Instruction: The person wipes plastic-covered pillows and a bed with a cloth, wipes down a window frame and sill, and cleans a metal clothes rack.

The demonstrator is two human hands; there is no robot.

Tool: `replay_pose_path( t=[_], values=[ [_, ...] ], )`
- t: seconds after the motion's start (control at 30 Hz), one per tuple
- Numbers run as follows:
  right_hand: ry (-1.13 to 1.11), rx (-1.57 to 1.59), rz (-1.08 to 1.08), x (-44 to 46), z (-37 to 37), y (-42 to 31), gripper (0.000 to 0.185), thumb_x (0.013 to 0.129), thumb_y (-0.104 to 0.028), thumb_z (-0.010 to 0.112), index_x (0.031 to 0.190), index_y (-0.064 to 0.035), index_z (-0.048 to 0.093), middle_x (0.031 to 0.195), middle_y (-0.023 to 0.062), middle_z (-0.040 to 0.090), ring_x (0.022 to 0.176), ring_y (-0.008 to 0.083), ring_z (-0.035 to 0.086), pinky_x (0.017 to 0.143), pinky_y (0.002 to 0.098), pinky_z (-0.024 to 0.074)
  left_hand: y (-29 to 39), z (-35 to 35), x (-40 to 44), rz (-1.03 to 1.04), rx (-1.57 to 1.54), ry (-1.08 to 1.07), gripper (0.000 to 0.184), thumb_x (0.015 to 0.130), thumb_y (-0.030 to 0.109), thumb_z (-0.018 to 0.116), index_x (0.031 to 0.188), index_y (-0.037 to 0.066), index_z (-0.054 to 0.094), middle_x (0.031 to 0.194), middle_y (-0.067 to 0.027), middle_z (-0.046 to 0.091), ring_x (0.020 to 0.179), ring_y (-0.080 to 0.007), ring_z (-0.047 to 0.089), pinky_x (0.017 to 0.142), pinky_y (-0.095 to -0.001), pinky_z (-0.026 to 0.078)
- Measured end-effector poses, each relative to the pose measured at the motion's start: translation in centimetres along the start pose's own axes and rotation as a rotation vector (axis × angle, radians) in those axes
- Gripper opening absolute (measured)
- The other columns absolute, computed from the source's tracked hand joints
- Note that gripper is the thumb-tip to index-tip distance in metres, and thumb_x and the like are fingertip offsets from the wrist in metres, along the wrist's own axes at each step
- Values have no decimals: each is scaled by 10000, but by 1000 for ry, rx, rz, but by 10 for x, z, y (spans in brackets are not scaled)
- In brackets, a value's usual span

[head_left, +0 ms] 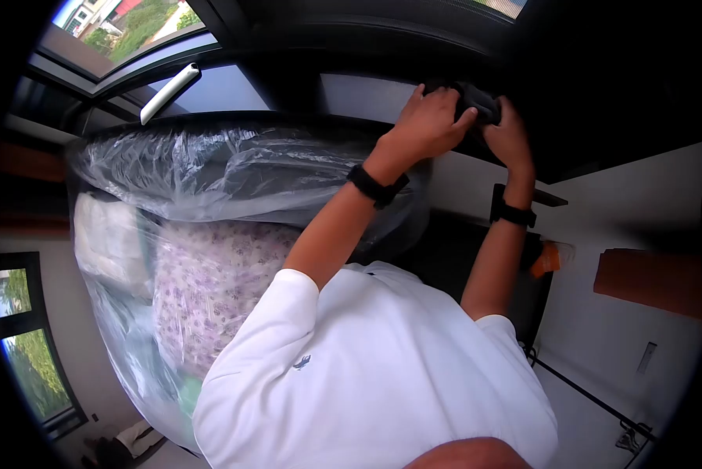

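Note:
Both arms reach forward to a small dark object (480, 103) at the upper middle of the head view. It looks black and rounded, with a smooth sheen; its exact kind is hard to make out against the dark background. My left hand (433, 121) is closed on its left side, thumb along the near edge. On the other side, my right hand (509, 139) grips it with the fingers partly hidden behind. A black band circles each wrist. Below and left of my hands, clear plastic sheeting (210, 176) covers a bed with a purple floral cloth (210, 273).
A white bar-shaped object (170, 94) stands near the window at upper left. Under the plastic lies a white bundle (112, 242). To the right are an orange item (550, 258), a reddish-brown panel (652, 281) and a black rail (593, 395).

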State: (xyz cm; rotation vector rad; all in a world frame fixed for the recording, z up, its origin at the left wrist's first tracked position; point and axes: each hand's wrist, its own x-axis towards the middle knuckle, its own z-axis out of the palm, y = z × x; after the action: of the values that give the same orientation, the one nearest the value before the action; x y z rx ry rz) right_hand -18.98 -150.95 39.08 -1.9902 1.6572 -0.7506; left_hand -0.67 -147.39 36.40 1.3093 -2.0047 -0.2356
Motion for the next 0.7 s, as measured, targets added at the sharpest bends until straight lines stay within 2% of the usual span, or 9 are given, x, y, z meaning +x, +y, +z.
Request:
replay_pose_path(
  t=[0.03,0.1,0.3,0.43,0.47,0.5,0.53,0.63,0.7],
  values=[
    [21,25,-73,1,15,-11,472,768,-159,624,1196,20,537,1089,238,630,1031,385,621,878,388,478,-17,-11,-8,34,37,85,516,975,451,446,1184,-10,545,1032,-246,628,982,-415,599,1087,-522,298],
    [-20,91,-127,-4,34,-64,395,750,-88,588,1132,7,562,1050,236,629,1013,402,615,860,390,476,-13,-84,-21,-382,-174,-161,526,991,473,405,1231,22,532,1021,-267,634,1032,-419,591,1129,-503,229],
    [-227,107,-588,10,128,-151,233,749,-69,571,974,-10,560,968,157,618,896,374,606,772,421,469,-120,-156,-83,-696,330,153,562,983,464,373,1275,-4,486,1118,-266,635,1175,-414,543,1146,-508,208],
    [-226,165,-672,-11,169,-181,181,734,-114,618,893,-37,580,946,144,630,880,351,622,797,419,494,-172,-195,-101,-630,687,-154,604,974,479,392,1380,32,389,1298,-290,515,1250,-472,459,1119,-542,255],
    [-94,160,-686,-20,174,-181,195,736,-124,633,905,-41,582,976,149,635,929,343,622,824,427,482,-176,-194,-100,-584,706,-151,726,961,558,389,1364,-47,382,1320,-315,475,1254,-476,454,1105,-524,291],
    [41,149,-696,-29,177,-178,210,738,-135,648,916,-46,583,1007,154,641,979,336,623,850,436,471,-188,-184,-97,-596,703,-153,726,961,558,389,1364,-47,382,1320,-315,475,1254,-476,454,1105,-524,291],
    [267,52,-708,-41,183,-171,255,746,-142,662,968,-49,577,1112,188,626,1117,329,588,899,455,444,-197,-165,-92,-500,737,-87,800,948,605,378,1341,-92,384,1313,-333,473,1263,-472,446,1098,-517,304],
    [356,-208,-611,-77,158,-143,289,786,-148,646,1052,-81,557,1209,179,573,1148,333,551,905,470,424,-176,-113,-75,-214,813,61,992,896,722,354,1293,-186,387,1315,-369,454,1281,-461,430,1092,-502,316],
    [345,-243,-557,-86,136,-117,292,791,-142,644,1062,-82,552,1236,184,551,1162,340,538,901,462,426,-114,-95,-56,-233,643,116,995,893,726,356,1296,-183,397,1327,-368,448,1284,-458,426,1100,-491,306]
  ],
)
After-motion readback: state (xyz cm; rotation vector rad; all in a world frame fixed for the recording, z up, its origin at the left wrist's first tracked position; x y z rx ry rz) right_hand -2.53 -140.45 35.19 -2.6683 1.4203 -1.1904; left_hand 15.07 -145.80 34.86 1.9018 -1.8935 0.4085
